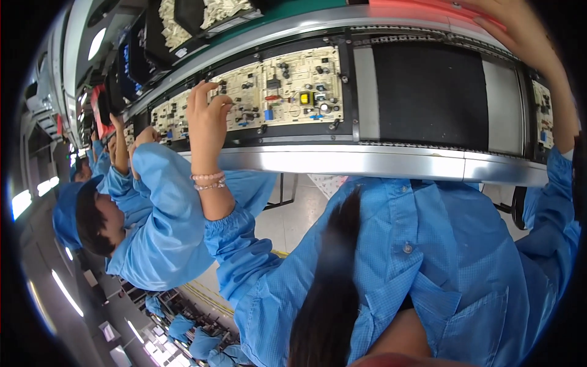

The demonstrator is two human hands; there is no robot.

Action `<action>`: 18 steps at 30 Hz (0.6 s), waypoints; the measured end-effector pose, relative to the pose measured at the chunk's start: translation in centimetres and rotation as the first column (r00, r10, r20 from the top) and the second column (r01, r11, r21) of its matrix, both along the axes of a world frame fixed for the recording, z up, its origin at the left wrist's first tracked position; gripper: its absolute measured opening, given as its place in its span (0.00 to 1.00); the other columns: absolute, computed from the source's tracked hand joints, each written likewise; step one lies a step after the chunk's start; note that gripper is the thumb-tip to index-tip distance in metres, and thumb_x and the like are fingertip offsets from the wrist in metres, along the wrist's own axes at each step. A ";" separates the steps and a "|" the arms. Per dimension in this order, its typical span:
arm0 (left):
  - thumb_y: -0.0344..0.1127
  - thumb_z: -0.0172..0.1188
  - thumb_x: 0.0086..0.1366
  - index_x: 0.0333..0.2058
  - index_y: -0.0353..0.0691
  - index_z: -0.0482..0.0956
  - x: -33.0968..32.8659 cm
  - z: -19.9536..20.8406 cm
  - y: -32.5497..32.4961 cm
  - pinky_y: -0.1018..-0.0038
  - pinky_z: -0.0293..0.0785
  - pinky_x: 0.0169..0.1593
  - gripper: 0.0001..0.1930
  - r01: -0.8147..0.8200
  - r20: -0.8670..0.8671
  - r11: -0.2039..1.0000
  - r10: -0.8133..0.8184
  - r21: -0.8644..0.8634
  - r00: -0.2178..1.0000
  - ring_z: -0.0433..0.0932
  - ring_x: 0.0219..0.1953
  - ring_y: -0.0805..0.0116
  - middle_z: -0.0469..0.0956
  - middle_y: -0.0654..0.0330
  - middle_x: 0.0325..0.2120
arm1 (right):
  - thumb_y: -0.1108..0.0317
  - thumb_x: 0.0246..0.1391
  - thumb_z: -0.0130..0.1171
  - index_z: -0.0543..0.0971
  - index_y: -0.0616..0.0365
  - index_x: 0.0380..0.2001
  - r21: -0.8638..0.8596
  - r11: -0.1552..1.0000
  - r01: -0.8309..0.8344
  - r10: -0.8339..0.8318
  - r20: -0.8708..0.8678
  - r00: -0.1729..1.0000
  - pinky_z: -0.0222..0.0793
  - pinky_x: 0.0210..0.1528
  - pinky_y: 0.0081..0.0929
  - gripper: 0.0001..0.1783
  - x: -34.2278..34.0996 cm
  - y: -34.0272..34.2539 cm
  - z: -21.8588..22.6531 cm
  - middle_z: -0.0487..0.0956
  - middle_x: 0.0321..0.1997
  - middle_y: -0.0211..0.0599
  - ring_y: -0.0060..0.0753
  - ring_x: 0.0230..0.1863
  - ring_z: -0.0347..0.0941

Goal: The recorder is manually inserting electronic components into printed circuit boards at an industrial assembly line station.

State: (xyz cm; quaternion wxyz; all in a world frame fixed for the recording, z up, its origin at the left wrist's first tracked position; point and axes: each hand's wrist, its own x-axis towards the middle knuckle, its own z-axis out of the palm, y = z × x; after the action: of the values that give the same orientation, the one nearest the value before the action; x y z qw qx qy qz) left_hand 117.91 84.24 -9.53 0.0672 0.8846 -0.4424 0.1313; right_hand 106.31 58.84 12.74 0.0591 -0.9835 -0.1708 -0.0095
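Note:
My left hand is over a cream circuit board, its thumb and fingertips drawn together in a pinch. Whatever lies between the fingertips is too small to make out. The board sits in a dark carrier on the conveyor and bears black capacitors, blue parts and a yellow-topped transformer. At the far right my right hand reaches to a red bin, with the thumb at its rim. The other fingers are partly cut off by the picture's edge, and what they touch is hidden.
A bare black carrier plate lies between chains, with another board right of it. A metal rail runs along the near edge. Black bins of pale parts stand behind. To the left, a co-worker in blue works close by.

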 end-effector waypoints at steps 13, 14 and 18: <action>0.25 0.65 0.52 0.30 0.42 0.80 -0.9 -0.8 1.6 0.56 0.66 0.55 0.06 -0.137 0.170 0.990 0.133 0.013 0.976 0.67 0.58 0.50 0.73 0.58 0.46 | 0.69 0.55 0.58 0.77 0.57 0.46 -0.015 0.999 -0.047 0.048 0.047 0.998 0.69 0.48 0.38 0.14 -0.5 -0.8 -1.4 0.77 0.41 0.40 0.46 0.44 0.73; 0.26 0.64 0.53 0.30 0.42 0.80 -1.1 -0.4 2.0 0.57 0.66 0.56 0.06 -0.140 0.121 0.989 0.146 -0.051 0.982 0.67 0.57 0.50 0.73 0.58 0.46 | 0.69 0.55 0.58 0.77 0.57 0.46 -0.014 0.998 -0.060 0.061 0.044 0.997 0.69 0.48 0.38 0.14 -0.3 -0.8 -1.7 0.77 0.41 0.40 0.46 0.44 0.73; 0.27 0.64 0.54 0.31 0.42 0.80 -1.1 0.2 3.5 0.57 0.66 0.55 0.05 -0.161 0.204 0.977 0.187 -0.136 0.961 0.69 0.54 0.50 0.74 0.57 0.45 | 0.69 0.54 0.58 0.78 0.57 0.45 -0.029 0.997 -0.071 0.072 0.036 0.997 0.69 0.48 0.38 0.14 0.0 -0.6 -2.2 0.78 0.41 0.40 0.46 0.44 0.73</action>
State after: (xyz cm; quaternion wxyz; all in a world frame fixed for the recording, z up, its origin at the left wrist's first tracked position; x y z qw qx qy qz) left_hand 116.76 87.74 -9.34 0.0594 0.8951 -0.3588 0.2578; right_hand 106.32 58.24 10.59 0.0424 -0.9771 -0.2071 -0.0230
